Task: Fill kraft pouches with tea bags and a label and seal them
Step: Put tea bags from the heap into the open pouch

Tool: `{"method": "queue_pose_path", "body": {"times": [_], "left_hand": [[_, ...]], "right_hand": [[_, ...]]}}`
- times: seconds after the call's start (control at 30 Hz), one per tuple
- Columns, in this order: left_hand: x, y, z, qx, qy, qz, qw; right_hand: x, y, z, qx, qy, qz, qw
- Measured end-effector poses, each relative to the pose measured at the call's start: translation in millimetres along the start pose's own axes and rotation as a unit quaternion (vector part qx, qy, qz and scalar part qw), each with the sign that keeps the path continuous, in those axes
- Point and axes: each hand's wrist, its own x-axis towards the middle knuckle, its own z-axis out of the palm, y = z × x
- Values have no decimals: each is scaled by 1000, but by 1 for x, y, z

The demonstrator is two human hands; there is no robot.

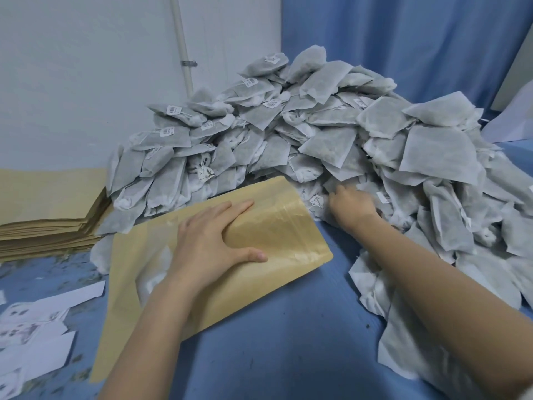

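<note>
Left hand [212, 243] flat, palm down, fingers spread, thumb out, right hand [350, 204] reaching forward, fingers curled, forearms bare

Both forearms bare, no sleeves; left hand [213, 243], right hand [350, 204] ungloved, no rings.

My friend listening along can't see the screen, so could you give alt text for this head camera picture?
A person's left hand presses flat on a kraft pouch lying on a blue table, while the right hand reaches into a big heap of tea bags. A stack of empty pouches and loose white labels lie to the left.
</note>
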Motion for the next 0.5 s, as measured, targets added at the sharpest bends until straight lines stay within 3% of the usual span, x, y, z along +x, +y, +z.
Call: {"method": "queue_pose_path", "body": {"times": [0.13,0.3,0.43,0.5], "left_hand": [[0,0,-1,0,0,-5,1000],[-1,1,-2,-6,0,-11,1000],[-1,1,-5,-16,15,-9,1000],[-1,2,-6,-28,19,-10,999]], "right_hand": [[-9,10,-3,206,86,30,974],[-35,17,-19,478,129,11,869],[-55,17,-40,674,76,5,734],[-57,8,-48,694,57,19,717]]}}
